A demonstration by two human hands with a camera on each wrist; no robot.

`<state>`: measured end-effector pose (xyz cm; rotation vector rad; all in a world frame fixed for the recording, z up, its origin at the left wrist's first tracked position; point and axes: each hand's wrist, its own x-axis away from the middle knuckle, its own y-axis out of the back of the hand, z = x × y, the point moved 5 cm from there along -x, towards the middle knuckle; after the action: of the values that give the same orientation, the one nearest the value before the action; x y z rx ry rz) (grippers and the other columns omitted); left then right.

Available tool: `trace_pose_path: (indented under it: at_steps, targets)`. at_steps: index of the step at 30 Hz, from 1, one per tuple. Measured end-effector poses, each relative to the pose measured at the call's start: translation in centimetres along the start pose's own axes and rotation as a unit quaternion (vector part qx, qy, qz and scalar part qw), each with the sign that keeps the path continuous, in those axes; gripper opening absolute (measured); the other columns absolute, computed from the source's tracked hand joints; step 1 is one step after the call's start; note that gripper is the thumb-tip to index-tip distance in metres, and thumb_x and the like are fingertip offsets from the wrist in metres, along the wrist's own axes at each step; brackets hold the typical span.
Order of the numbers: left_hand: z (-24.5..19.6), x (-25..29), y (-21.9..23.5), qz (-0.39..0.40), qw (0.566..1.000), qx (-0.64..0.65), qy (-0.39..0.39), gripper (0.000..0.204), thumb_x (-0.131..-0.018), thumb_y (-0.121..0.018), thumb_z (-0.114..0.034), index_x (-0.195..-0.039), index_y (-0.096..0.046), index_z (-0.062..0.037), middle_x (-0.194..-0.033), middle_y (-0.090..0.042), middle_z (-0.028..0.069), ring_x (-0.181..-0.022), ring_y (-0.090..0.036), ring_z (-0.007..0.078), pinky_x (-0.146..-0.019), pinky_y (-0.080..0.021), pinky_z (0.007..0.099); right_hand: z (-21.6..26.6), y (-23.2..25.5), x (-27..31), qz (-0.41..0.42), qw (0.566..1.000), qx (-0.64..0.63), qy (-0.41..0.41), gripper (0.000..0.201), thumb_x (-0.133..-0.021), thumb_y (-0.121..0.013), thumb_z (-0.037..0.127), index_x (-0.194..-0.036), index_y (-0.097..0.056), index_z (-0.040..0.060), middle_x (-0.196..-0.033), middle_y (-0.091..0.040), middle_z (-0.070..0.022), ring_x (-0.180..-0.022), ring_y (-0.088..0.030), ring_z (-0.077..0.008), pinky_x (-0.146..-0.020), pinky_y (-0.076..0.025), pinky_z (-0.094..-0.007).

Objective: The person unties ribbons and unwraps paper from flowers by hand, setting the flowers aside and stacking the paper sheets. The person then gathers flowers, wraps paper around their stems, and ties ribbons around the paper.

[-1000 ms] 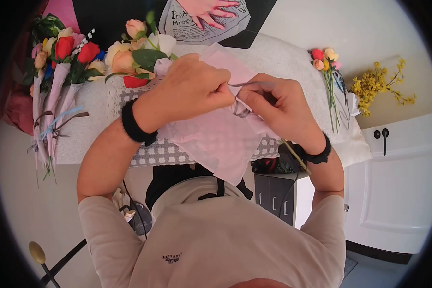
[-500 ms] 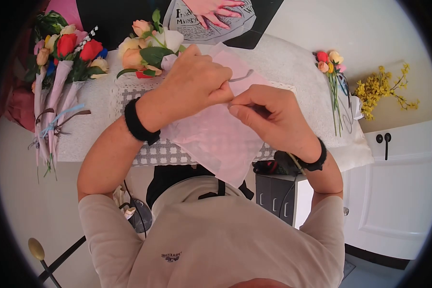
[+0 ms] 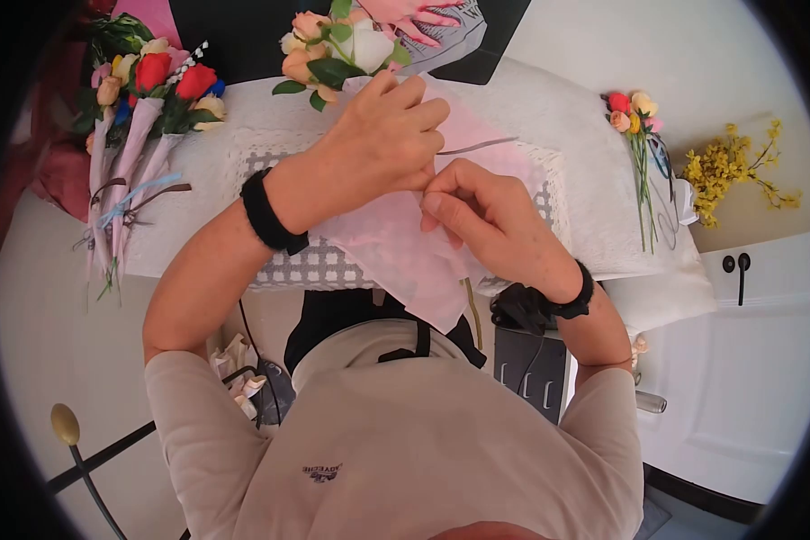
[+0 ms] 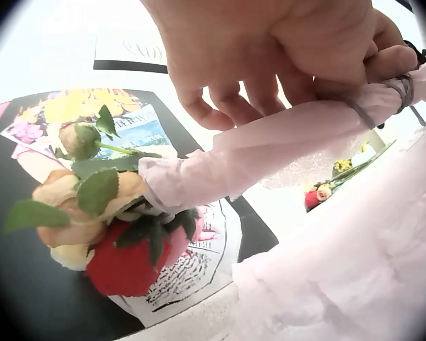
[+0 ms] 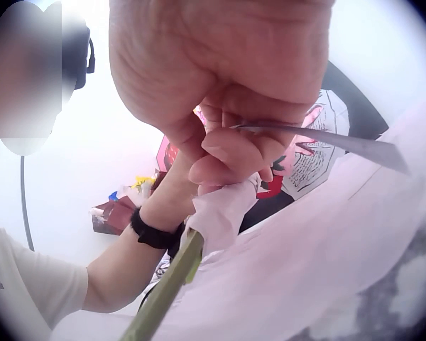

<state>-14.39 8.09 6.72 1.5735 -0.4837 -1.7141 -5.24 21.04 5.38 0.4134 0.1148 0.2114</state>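
Note:
My left hand (image 3: 378,135) grips a bouquet's pink paper wrap (image 4: 255,153), fingers curled over it in the left wrist view. Peach, white and red artificial flowers (image 3: 362,47) stick out past its far end. A thin grey ribbon (image 4: 405,92) is wound round the narrow part of the wrap. Close beside the left fingers, my right hand (image 3: 486,220) pinches at the ribbon, thumb against fingertips; the pinched part is hidden. One ribbon tail (image 5: 341,142) juts out freely. A green stem (image 5: 169,284) comes out of the wrap's lower end toward my body.
Under the hands lies a sheet of pink paper (image 3: 423,283) on a grey-and-white checked cloth (image 3: 306,268). Several wrapped bouquets (image 3: 135,144) lie at the left. Loose long-stemmed flowers (image 3: 641,148) and a yellow blossom spray (image 3: 729,171) are at the right. A black printed board (image 3: 243,40) is behind.
The ribbon stretched between the hands has come in, and its tail now points right from the left hand. The bouquet's flowers shifted forward and right; its stem swung toward my body.

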Motion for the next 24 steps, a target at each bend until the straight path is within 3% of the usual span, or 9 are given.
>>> trace_pose_path:
  at_steps: [6, 11, 13, 14, 16, 20, 22, 24]
  targets:
    - [0.1, 0.0, -0.2, -0.018, 0.997, 0.065, 0.043, 0.014, -0.07, -0.074, -0.016, -0.07, -0.062, -0.0077, -0.086, -0.055, 0.0037, -0.088, -0.055, 0.0244, -0.076, -0.045, 0.0381, -0.4, 0.1, 0.7, -0.014, 0.997, -0.073, -0.038, 0.013, -0.109, -0.057, 0.015, -0.105, -0.063, 0.0042, -0.092, -0.071, -0.002, -0.067, -0.056, -0.0047, -0.058, -0.045, -0.0216]
    - [0.3, 0.4, 0.7, -0.017, 0.967, 0.215, 0.136, 0.011, -0.076, -0.07, -0.011, -0.073, -0.062, -0.0047, -0.083, -0.055, 0.0059, -0.081, -0.055, 0.0274, -0.071, -0.045, 0.0399, -1.8, 0.1, 1.0, -0.025, 0.988, -0.143, -0.06, 0.014, -0.105, -0.061, 0.014, -0.104, -0.064, 0.0006, -0.087, -0.072, -0.0038, -0.067, -0.061, -0.0077, -0.06, -0.049, -0.0255]
    - [0.3, 1.2, 0.3, -0.002, 0.924, 0.337, 0.181, 0.01, -0.086, -0.061, -0.007, -0.08, -0.056, -0.0018, -0.084, -0.052, 0.0071, -0.079, -0.051, 0.0231, -0.069, -0.042, 0.0374, -2.5, -0.3, 0.7, -0.014, 0.986, -0.147, -0.08, 0.015, -0.106, -0.061, 0.015, -0.105, -0.065, 0.0004, -0.087, -0.072, -0.0039, -0.068, -0.062, -0.0078, -0.06, -0.049, -0.0256]
    - [0.0, 1.6, 0.4, -0.002, 0.923, 0.337, 0.184, 0.01, -0.086, -0.061, -0.007, -0.08, -0.056, -0.0018, -0.084, -0.052, 0.0071, -0.079, -0.051, 0.0231, -0.069, -0.042, 0.0374, -2.7, -0.5, 0.6, -0.007, 0.987, -0.143, -0.077, 0.015, -0.105, -0.062, 0.015, -0.105, -0.066, 0.0001, -0.087, -0.072, -0.0041, -0.068, -0.062, -0.008, -0.061, -0.049, -0.0257]
    - [0.3, 3.7, -1.9, 0.165, 0.8, 0.428, 0.387, 0.018, -0.094, -0.058, -0.01, -0.079, -0.053, -0.0004, -0.083, -0.05, 0.0092, -0.08, -0.051, 0.0228, -0.071, -0.043, 0.0362, -3.0, -1.1, 0.4, 0.003, 0.987, -0.139, -0.076, 0.015, -0.105, -0.062, 0.014, -0.106, -0.067, -0.0003, -0.086, -0.072, -0.0043, -0.069, -0.063, -0.0082, -0.061, -0.049, -0.0258]
    - [0.1, 4.3, -2.0, 0.181, 0.81, 0.424, 0.363, 0.021, -0.098, -0.053, -0.012, -0.081, -0.049, 0.001, -0.085, -0.051, 0.0107, -0.081, -0.051, 0.024, -0.073, -0.043, 0.0368, -2.9, -0.9, -0.2, -0.035, 0.997, -0.065, -0.012, 0.016, -0.101, -0.067, 0.014, -0.1, -0.068, -0.0022, -0.081, -0.071, -0.0043, -0.068, -0.062, -0.0078, -0.061, -0.048, -0.0252]
    - [-0.4, 4.1, -1.8, 0.145, 0.868, 0.396, 0.264, 0.019, -0.099, -0.051, -0.013, -0.088, -0.048, 0.0019, -0.087, -0.053, 0.0116, -0.084, -0.052, 0.0267, -0.078, -0.044, 0.0376, -2.3, 0.0, -0.4, -0.063, 0.996, -0.05, 0.024, 0.017, -0.1, -0.068, 0.014, -0.096, -0.069, -0.0027, -0.078, -0.07, -0.0039, -0.067, -0.061, -0.0074, -0.061, -0.048, -0.0251]
    - [-0.3, 4.0, -1.8, 0.15, 0.88, 0.382, 0.239, 0.018, -0.098, -0.052, -0.015, -0.091, -0.049, 0.0015, -0.089, -0.054, 0.0121, -0.085, -0.053, 0.028, -0.08, -0.044, 0.0383, -1.5, 1.1, -0.5, -0.074, 0.997, 0.007, -0.002, 0.022, -0.098, -0.072, 0.018, -0.091, -0.069, -0.0029, -0.071, -0.067, -0.0022, -0.064, -0.057, -0.0067, -0.058, -0.046, -0.0257]
